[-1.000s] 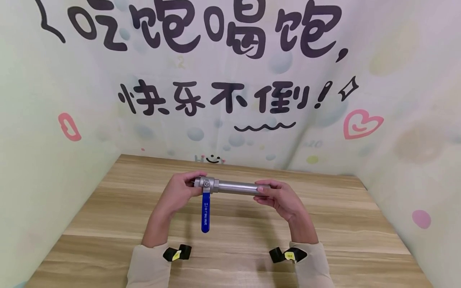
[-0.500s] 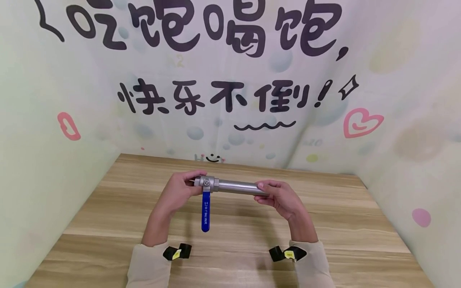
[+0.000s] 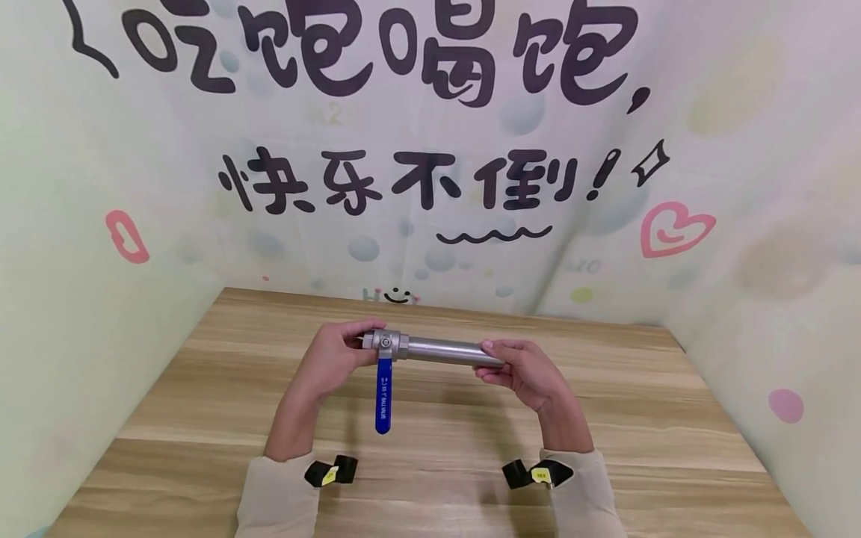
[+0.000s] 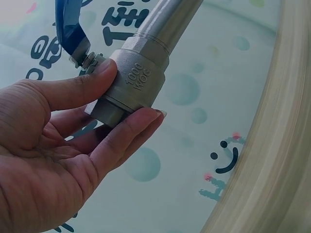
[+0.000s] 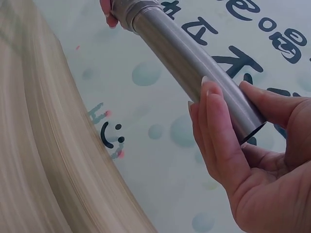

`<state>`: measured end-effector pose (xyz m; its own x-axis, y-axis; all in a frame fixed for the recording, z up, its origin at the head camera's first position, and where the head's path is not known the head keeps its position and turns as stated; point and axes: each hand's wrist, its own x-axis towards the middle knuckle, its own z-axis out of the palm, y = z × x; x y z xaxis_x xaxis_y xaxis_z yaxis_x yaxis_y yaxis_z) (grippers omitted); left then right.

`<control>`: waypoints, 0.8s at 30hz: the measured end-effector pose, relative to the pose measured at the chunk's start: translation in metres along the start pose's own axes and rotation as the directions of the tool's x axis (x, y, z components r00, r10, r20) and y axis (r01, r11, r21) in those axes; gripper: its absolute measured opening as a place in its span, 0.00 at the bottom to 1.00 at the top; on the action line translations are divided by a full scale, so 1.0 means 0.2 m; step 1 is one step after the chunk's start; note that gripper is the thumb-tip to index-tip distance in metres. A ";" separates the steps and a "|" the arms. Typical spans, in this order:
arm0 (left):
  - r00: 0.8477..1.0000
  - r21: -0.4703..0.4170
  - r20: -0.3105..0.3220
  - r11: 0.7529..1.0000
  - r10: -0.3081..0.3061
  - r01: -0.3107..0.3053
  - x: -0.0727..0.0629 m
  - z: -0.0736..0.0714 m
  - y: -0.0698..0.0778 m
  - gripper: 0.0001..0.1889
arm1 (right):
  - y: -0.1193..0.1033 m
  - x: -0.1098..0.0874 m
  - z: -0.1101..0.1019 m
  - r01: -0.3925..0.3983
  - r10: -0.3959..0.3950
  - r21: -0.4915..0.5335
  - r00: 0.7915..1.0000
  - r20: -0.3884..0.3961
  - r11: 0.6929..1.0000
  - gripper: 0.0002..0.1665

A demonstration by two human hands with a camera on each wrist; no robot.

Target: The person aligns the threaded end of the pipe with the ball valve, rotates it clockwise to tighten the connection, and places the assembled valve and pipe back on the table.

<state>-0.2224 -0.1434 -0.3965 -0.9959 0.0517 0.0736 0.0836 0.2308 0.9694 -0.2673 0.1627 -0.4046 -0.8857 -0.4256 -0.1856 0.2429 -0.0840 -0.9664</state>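
Observation:
A steel ball valve (image 3: 386, 344) with a blue lever handle (image 3: 383, 396) is joined at its right end to a straight steel pipe (image 3: 444, 351). My left hand (image 3: 334, 357) pinches the valve's left end; in the left wrist view the thumb lies on the valve body (image 4: 138, 80), marked "1000 WOG", with fingers beneath. The lever hangs toward me, crosswise to the pipe. My right hand (image 3: 521, 366) grips the pipe's far right end between thumb and fingers; the right wrist view shows the pipe's open end (image 5: 253, 133) near the palm. Both hands hold the assembly above the table.
A wood-grain table (image 3: 430, 463) lies below, its back edge close to a printed cloth backdrop (image 3: 403, 261). Similar cloth rises on the left and right sides. Black wrist mounts (image 3: 331, 471) with yellow labels sit on both sleeves.
The right thumb and fingers have shifted slightly on the pipe's end, showing a bit more of it. The left hand and valve stay nearly still.

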 end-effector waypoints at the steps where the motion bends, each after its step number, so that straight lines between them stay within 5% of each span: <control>1: 1.000 0.004 -0.003 1.000 -0.002 0.002 0.00 0.00 0.00 0.22 | 0.00 0.00 0.00 -0.005 0.005 0.006 1.000 0.002 1.000 0.10; 13: 1.000 0.012 -0.014 1.000 -0.015 0.015 0.01 0.02 0.00 0.22 | 0.01 -0.01 0.00 -0.013 0.013 0.032 1.000 -0.013 0.999 0.14; 24: 1.000 0.034 -0.001 0.999 0.007 -0.006 0.02 0.03 -0.02 0.21 | 0.01 0.01 0.02 0.025 -0.032 -0.133 0.998 -0.048 0.991 0.23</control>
<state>-0.2275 -0.1388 -0.4017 -0.9954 0.0523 0.0801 0.0911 0.2635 0.9603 -0.2673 0.1581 -0.4058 -0.9109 -0.3790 -0.1634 0.1660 0.0260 -0.9858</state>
